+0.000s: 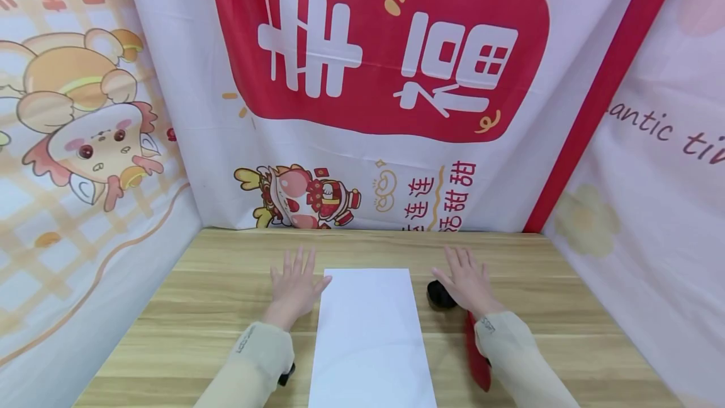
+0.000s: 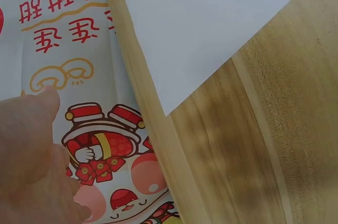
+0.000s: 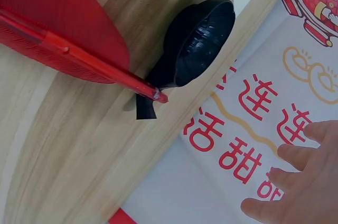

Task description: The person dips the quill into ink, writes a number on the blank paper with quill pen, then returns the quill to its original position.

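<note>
A plain white rectangular sheet of paper (image 1: 370,332) is lying flat on the light wood-grain worktop (image 1: 187,307), its long sides running away from the person and its near edge passing out of the head view at the bottom. The sheet is showing no print, fold or crease, and its corners are sitting square; in the left wrist view one sharp far corner (image 2: 174,97) is lying close to the worktop's back edge.

The left hand (image 1: 294,285) is lying palm down just to the left of the sheet, fingers (image 1: 299,261) straight and slightly spread, gripping nothing; the thumb is reaching toward the sheet's left edge, and whether it is touching cannot be told.

The right hand (image 1: 467,282) is hovering or resting palm down to the right of the sheet, fingers (image 3: 296,155) extended and loosely spread, holding nothing.

Partly under the right hand, a small glossy black rounded object (image 3: 198,42) is sitting on the worktop beside the sheet's right edge. A red plastic fan-shaped piece with a ribbed surface (image 3: 58,23) is lying next to it, its thin tip meeting the black object.

Printed cloth panels with red characters and cartoon figures (image 1: 379,49) are enclosing the worktop on three sides.
</note>
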